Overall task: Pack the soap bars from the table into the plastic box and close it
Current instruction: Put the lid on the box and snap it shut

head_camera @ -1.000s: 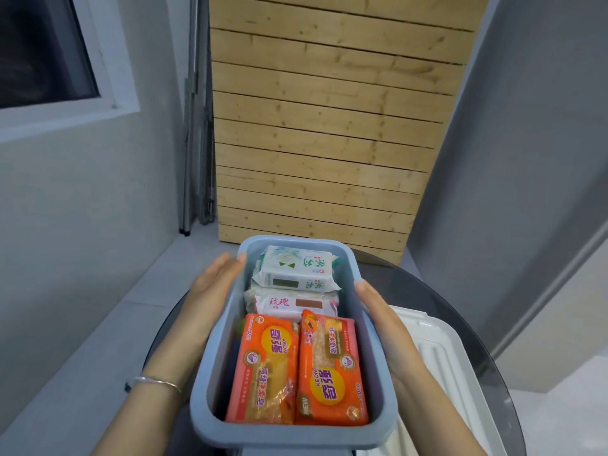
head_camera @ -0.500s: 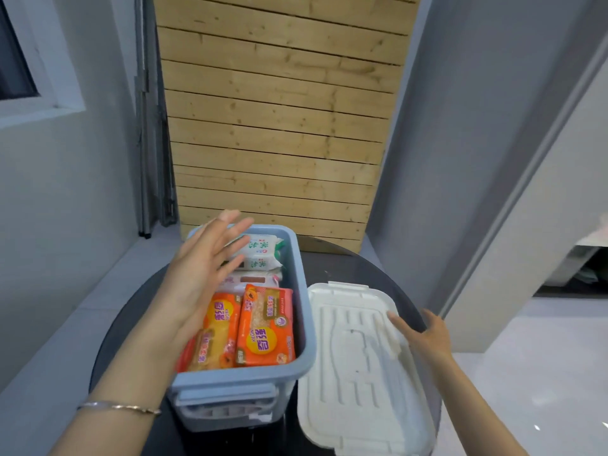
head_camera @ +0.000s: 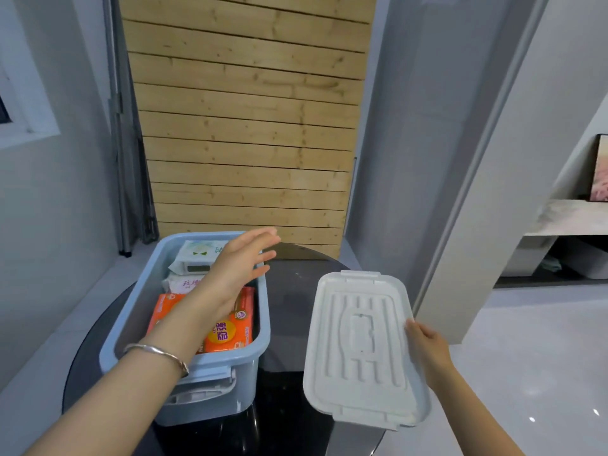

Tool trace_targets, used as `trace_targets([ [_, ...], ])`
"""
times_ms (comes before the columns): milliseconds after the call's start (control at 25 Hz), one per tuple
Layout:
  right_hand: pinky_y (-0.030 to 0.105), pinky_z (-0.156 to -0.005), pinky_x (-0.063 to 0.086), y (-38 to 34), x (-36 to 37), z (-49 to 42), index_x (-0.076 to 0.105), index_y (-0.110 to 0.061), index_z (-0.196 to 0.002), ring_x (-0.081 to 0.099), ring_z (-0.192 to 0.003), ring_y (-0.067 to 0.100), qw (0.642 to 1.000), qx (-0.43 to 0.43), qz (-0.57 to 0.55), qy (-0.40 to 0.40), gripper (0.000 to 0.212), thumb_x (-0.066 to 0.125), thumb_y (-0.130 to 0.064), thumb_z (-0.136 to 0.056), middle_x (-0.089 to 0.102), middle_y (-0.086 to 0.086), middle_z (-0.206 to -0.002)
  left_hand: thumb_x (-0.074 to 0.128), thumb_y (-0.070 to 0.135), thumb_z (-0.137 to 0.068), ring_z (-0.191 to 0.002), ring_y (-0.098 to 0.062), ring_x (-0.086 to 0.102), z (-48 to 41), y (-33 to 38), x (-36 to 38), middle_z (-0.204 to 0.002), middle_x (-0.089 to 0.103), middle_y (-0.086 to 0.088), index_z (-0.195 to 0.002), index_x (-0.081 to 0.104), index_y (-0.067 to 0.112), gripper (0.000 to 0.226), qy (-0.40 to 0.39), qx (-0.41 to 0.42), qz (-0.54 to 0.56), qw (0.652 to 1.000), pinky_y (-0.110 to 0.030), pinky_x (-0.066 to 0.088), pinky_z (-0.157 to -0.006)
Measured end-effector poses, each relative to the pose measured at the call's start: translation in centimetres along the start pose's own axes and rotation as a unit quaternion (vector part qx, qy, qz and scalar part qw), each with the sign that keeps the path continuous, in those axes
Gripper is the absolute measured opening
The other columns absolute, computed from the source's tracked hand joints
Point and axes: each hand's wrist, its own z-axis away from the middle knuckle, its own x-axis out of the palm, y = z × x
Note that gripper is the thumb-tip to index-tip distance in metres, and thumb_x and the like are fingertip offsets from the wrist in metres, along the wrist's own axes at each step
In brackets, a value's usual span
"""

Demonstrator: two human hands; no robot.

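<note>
A light blue plastic box (head_camera: 138,301) stands on the dark round table (head_camera: 289,311), lid off. Inside lie orange soap packs (head_camera: 230,334) at the near end and white soap packs (head_camera: 194,258) at the far end. My left hand (head_camera: 237,268) hovers over the box with its fingers spread, holding nothing. The white ribbed lid (head_camera: 358,343) sits to the right of the box, tilted slightly over the table's edge. My right hand (head_camera: 427,350) grips the lid's right rim.
A wooden slatted panel (head_camera: 250,126) leans against the wall behind the table. Grey walls stand close on the left and right. A low shelf (head_camera: 572,218) with a picture is at the far right. Light floor surrounds the table.
My left hand has swung right across the box. My right hand has closed on the lid's right rim, and the lid has shifted right and tilted. The view has turned further right.
</note>
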Motion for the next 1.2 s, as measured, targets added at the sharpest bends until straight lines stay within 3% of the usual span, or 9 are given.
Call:
trace_targets([
  [160, 0.026, -0.061, 0.048, -6.3, -1.3, 1.9, 0.070, -0.020, -0.083, 0.064, -0.073, 0.013, 0.994, -0.104, -0.038, -0.017, 0.022, 0.053, -0.029, -0.094, 0.070, 0.001, -0.083, 0.054, 0.040, -0.088, -0.115, -0.012, 0.056, 0.1, -0.1, 0.3, -0.132, 0.057, 0.005, -0.100, 0.059, 0.038, 0.013, -0.019, -0.011, -0.023, 1.000, -0.029, 0.045, -0.096],
  [320, 0.040, -0.081, 0.056, -13.6, -1.0, 3.5, 0.074, -0.017, -0.095, 0.070, -0.086, 0.024, 0.982, -0.135, -0.089, -0.102, 0.024, 0.057, -0.034, -0.091, 0.076, 0.007, -0.097, 0.051, 0.054, -0.084, -0.121, -0.014, 0.051, -0.4, 0.3, 0.3, -0.141, 0.049, 0.001, -0.136, 0.042, 0.027, 0.059, -0.099, -0.057, -0.025, 0.993, -0.031, 0.045, -0.097],
  [480, 0.048, -0.094, 0.052, -19.8, 2.7, 5.6, 0.069, -0.013, -0.113, 0.069, -0.101, 0.031, 0.964, -0.103, -0.052, -0.239, 0.039, 0.062, -0.040, -0.087, 0.073, 0.013, -0.109, 0.054, 0.053, -0.082, -0.106, -0.019, 0.067, 0.1, 1.3, -2.1, -0.115, 0.071, -0.003, -0.113, 0.067, 0.023, 0.045, -0.180, -0.114, 0.046, 0.976, -0.033, 0.058, -0.080],
  [600, 0.035, -0.096, 0.049, -22.9, 6.6, 7.6, 0.061, -0.023, -0.124, 0.063, -0.111, 0.016, 0.944, -0.234, 0.086, -0.214, 0.046, 0.060, -0.048, -0.085, 0.065, -0.001, -0.126, 0.058, 0.053, -0.077, -0.105, -0.019, 0.067, 0.3, 2.0, -5.3, -0.112, 0.072, -0.001, -0.110, 0.068, 0.025, 0.045, -0.127, -0.079, 0.112, 0.982, -0.034, 0.058, -0.077],
  [720, 0.023, -0.096, 0.039, -23.9, 11.0, 11.6, 0.043, -0.038, -0.137, 0.045, -0.123, 0.005, 0.877, -0.392, 0.200, -0.193, 0.067, 0.059, -0.062, -0.077, 0.047, -0.017, -0.136, 0.057, 0.050, -0.075, -0.098, -0.018, 0.070, 0.5, 2.2, -7.5, -0.107, 0.074, -0.002, -0.115, 0.063, 0.019, 0.051, -0.054, -0.042, 0.192, 0.979, -0.031, 0.059, -0.067],
  [840, 0.018, -0.101, 0.033, -22.4, 15.8, 15.8, 0.038, -0.045, -0.138, 0.038, -0.132, 0.002, 0.801, -0.443, 0.261, -0.306, 0.075, 0.060, -0.068, -0.070, 0.041, -0.020, -0.144, 0.057, 0.040, -0.080, -0.106, -0.021, 0.066, 0.8, 3.0, -8.8, -0.116, 0.070, -0.008, -0.125, 0.054, 0.017, 0.051, -0.069, 0.000, 0.280, 0.957, -0.036, 0.059, -0.077],
  [1000, 0.030, -0.118, 0.014, -20.9, 20.1, 18.0, 0.023, -0.034, -0.149, 0.015, -0.147, 0.015, 0.681, -0.565, 0.404, -0.234, 0.061, 0.050, -0.035, -0.094, 0.018, -0.003, -0.160, 0.047, 0.053, -0.085, -0.115, -0.020, 0.062, 1.2, 4.4, -10.5, -0.123, 0.066, -0.008, -0.131, 0.047, 0.024, 0.055, -0.082, 0.046, 0.238, 0.967, -0.036, 0.053, -0.093],
  [1080, 0.024, -0.114, 0.020, -21.6, 20.9, 18.9, 0.026, -0.032, -0.148, 0.026, -0.143, 0.011, 0.692, -0.604, 0.332, -0.216, 0.054, 0.044, -0.021, -0.098, 0.028, -0.002, -0.157, 0.043, 0.066, -0.081, -0.123, -0.018, 0.055, 1.4, 5.1, -11.7, -0.130, 0.061, -0.005, -0.135, 0.042, 0.032, 0.064, -0.111, 0.087, 0.189, 0.972, -0.038, 0.044, -0.104],
  [1200, 0.021, -0.084, 0.050, -23.5, 20.8, 19.4, 0.042, -0.029, -0.137, 0.059, -0.098, -0.007, 0.791, -0.526, 0.124, -0.286, 0.041, 0.046, -0.019, -0.097, 0.062, -0.007, -0.120, 0.035, 0.080, -0.073, -0.133, -0.008, 0.041, 1.7, 6.3, -13.1, -0.142, 0.050, 0.005, -0.134, 0.037, 0.051, 0.067, -0.096, 0.142, 0.123, 0.977, -0.041, 0.026, -0.112],
])
